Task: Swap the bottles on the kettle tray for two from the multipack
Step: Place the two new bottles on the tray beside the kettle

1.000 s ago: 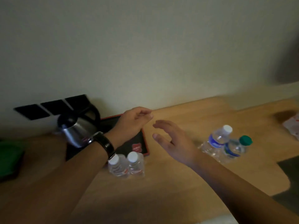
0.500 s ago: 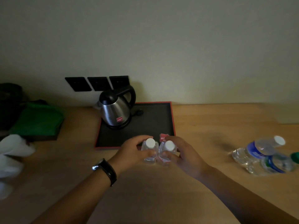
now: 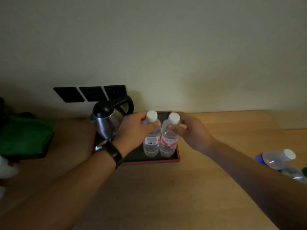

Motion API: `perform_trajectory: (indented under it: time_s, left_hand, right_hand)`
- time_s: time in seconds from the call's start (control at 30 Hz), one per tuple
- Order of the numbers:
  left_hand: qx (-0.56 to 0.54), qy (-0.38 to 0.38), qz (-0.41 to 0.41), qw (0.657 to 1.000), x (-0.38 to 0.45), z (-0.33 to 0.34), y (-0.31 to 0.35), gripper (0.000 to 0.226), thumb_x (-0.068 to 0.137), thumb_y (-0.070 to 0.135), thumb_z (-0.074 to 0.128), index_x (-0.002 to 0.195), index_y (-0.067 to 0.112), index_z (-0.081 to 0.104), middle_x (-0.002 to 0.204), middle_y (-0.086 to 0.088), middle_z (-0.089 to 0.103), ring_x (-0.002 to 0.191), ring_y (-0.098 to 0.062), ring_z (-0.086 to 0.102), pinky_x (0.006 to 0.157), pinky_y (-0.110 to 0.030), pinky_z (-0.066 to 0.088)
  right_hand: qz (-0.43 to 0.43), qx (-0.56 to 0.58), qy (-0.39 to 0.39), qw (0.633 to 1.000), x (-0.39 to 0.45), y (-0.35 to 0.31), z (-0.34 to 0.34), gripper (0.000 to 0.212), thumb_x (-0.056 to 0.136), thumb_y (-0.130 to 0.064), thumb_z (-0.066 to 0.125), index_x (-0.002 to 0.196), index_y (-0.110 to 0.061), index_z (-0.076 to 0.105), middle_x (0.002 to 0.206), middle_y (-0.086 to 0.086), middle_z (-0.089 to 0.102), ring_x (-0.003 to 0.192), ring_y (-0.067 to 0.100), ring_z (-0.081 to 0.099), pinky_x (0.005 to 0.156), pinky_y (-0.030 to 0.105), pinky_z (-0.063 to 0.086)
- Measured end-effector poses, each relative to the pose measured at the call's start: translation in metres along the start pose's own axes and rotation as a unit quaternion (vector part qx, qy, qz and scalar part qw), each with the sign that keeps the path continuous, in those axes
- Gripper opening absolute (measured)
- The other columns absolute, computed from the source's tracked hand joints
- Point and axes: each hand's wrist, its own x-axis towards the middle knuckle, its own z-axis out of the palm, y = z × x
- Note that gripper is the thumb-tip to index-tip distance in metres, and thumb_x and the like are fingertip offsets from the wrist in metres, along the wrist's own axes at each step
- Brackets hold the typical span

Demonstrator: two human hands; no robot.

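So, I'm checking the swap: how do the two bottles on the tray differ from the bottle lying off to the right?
The two red-labelled bottles stand upright on the tray, while the blue-labelled bottle lies tipped over on the desk. The left hand and right hand hold the pair; nothing holds the other. All have white caps.

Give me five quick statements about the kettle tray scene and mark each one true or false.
1. Each hand holds one white-capped bottle near its neck. True: left hand holds the left bottle, right hand holds the right bottle.
2. Both held bottles are lying flat on the desk. False: they are upright over the tray.
3. The kettle is on the tray's left part. True.
4. The watch is on the right wrist. False: it is on the left wrist.
5. The blue-labelled bottles sit on the tray. False: they lie on the desk at far right.
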Motion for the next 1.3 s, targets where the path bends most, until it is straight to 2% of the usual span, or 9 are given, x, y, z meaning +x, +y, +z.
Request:
perform_trajectory:
  time_s: [0.13,0.3,0.43,0.53,0.7,0.83,0.93,1.1,1.3]
  left_hand:
    - [-0.002,0.003,-0.010,1.000,0.065,0.003,0.002,0.040,0.086,0.033,0.079,0.122,0.019,0.070,0.119,-0.001,0.075,0.109,-0.018,0.069,0.096,-0.041,0.057]
    - [-0.021,0.045,-0.024,0.998,0.114,0.024,-0.012,0.039,0.085,0.022,0.081,0.122,0.013,0.070,0.119,-0.005,0.074,0.108,-0.020,0.067,0.096,-0.038,0.056]
    - [-0.036,0.052,-0.039,0.997,0.129,0.040,-0.026,0.036,0.085,0.017,0.080,0.120,0.016,0.071,0.110,0.002,0.071,0.106,-0.019,0.066,0.097,-0.042,0.056]
    - [-0.052,0.066,-0.051,0.995,0.133,0.045,-0.034,0.042,0.086,0.018,0.080,0.127,0.015,0.069,0.123,-0.006,0.073,0.115,-0.024,0.067,0.100,-0.047,0.056]
    - [-0.044,0.065,-0.051,0.996,0.133,0.043,-0.036,0.044,0.084,0.025,0.081,0.125,0.017,0.067,0.125,-0.005,0.072,0.114,-0.022,0.067,0.101,-0.048,0.056]
    - [0.008,0.109,-0.065,0.992,0.132,0.041,-0.036,0.053,0.076,0.040,0.085,0.121,0.019,0.067,0.125,-0.006,0.065,0.110,-0.021,0.064,0.095,-0.041,0.056]
    - [0.009,0.077,-0.048,0.996,0.136,0.039,-0.036,0.038,0.080,0.029,0.084,0.115,0.018,0.072,0.108,0.001,0.072,0.099,-0.017,0.067,0.091,-0.039,0.058]
    - [0.003,-0.003,-0.046,0.999,0.144,0.023,-0.039,0.052,0.081,0.003,0.079,0.130,0.012,0.067,0.129,-0.010,0.071,0.121,-0.026,0.064,0.107,-0.050,0.051]
    - [-0.055,0.006,-0.080,0.995,0.138,0.030,-0.043,0.053,0.079,0.019,0.085,0.127,0.020,0.064,0.125,-0.004,0.069,0.115,-0.026,0.065,0.098,-0.052,0.056]
  right_hand:
    - [-0.005,0.000,-0.002,1.000,0.066,0.022,-0.007,0.020,0.090,-0.029,0.071,0.106,-0.020,0.063,0.096,-0.005,0.066,0.091,0.015,0.060,0.073,0.026,0.044]
    - [0.011,-0.006,-0.020,1.000,0.125,0.058,-0.008,0.026,0.090,-0.022,0.072,0.113,-0.013,0.063,0.109,0.004,0.068,0.105,0.024,0.062,0.084,0.035,0.049]
    - [0.030,0.025,-0.013,0.999,0.140,0.077,-0.002,0.021,0.090,-0.020,0.071,0.109,-0.022,0.062,0.108,-0.001,0.067,0.103,0.019,0.062,0.082,0.029,0.051]
    - [0.005,0.027,-0.001,1.000,0.142,0.086,0.006,0.021,0.091,-0.019,0.070,0.111,-0.023,0.066,0.113,0.003,0.068,0.103,0.019,0.061,0.084,0.028,0.050]
    - [0.018,0.002,0.037,0.999,0.143,0.094,0.015,0.038,0.088,-0.028,0.073,0.122,-0.016,0.061,0.120,0.008,0.062,0.110,0.023,0.058,0.093,0.042,0.049]
    - [0.027,-0.040,0.070,0.996,0.142,0.100,0.021,0.044,0.085,-0.038,0.075,0.123,-0.019,0.061,0.119,0.008,0.058,0.108,0.021,0.056,0.085,0.024,0.045]
    - [0.029,-0.055,0.065,0.996,0.145,0.100,0.020,0.038,0.086,-0.038,0.073,0.119,-0.022,0.064,0.111,0.007,0.060,0.099,0.019,0.057,0.071,0.013,0.038]
    - [0.033,-0.059,0.043,0.997,0.145,0.094,0.015,0.039,0.086,-0.039,0.073,0.117,-0.017,0.065,0.110,0.009,0.063,0.099,0.027,0.061,0.085,0.046,0.052]
    - [0.031,-0.033,0.051,0.998,0.143,0.088,0.020,0.036,0.087,-0.032,0.071,0.119,-0.023,0.059,0.111,0.007,0.063,0.103,0.024,0.059,0.080,0.035,0.048]
